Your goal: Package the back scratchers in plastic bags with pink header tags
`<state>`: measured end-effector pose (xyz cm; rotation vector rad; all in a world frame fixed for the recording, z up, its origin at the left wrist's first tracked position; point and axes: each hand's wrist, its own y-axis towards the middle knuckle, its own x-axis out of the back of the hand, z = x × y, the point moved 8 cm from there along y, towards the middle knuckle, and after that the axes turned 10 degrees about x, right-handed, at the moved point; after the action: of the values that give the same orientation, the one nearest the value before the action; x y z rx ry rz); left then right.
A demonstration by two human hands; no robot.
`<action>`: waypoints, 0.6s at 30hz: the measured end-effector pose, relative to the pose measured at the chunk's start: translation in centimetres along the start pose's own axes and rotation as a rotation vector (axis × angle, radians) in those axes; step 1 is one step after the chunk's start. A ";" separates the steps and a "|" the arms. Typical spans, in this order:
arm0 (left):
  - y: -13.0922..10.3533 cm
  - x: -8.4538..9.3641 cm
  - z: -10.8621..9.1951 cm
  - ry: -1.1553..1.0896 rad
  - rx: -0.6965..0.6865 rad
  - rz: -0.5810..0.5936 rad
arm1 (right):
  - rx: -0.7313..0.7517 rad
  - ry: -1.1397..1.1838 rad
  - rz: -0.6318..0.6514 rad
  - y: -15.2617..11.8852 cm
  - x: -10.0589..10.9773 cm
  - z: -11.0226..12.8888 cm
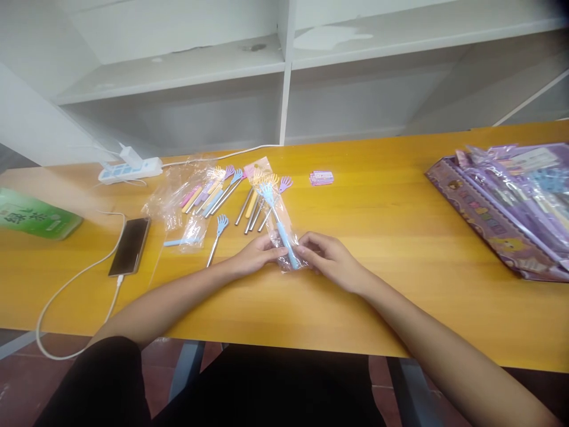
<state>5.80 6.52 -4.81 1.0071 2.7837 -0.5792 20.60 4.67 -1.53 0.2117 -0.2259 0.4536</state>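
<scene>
Between my two hands is a clear plastic bag holding a blue back scratcher (pixel 284 234), its claw end pointing away from me. My left hand (pixel 260 256) pinches the bag's left side, thumb on top. On the other side my right hand (pixel 331 258) grips the bag's lower right edge beside the blue handle. Just beyond lie loose back scratcher heads on metal rods (pixel 254 216). Coloured handles and more scratchers (pixel 211 193) are heaped to the left among clear bags (pixel 171 193). Nearer my left forearm lies a single blue claw head on a rod (pixel 221 225).
A purple box (pixel 493 228) of bagged items stands at the right. Small purple cards (pixel 320 178) lie at the back. On the left are a phone (pixel 129 246) on a white cable, a power strip (pixel 131 171) and a green bottle (pixel 38 214). White shelves (pixel 287 77) rise behind.
</scene>
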 end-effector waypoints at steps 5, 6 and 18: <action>-0.3 -0.6 -0.2 0.074 -0.001 0.030 | 0.051 -0.069 0.016 0.0 -0.5 -0.1; -0.3 -0.6 -0.1 0.086 0.008 0.033 | 0.059 -0.084 0.013 0.0 -0.5 -0.1; -0.1 -0.2 0.6 0.171 0.025 -0.016 | 0.072 -0.121 0.074 0.0 -0.8 -0.3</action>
<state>5.90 6.11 -5.23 1.0889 2.9412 -0.5560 19.97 4.39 -2.07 0.3024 -0.3374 0.5230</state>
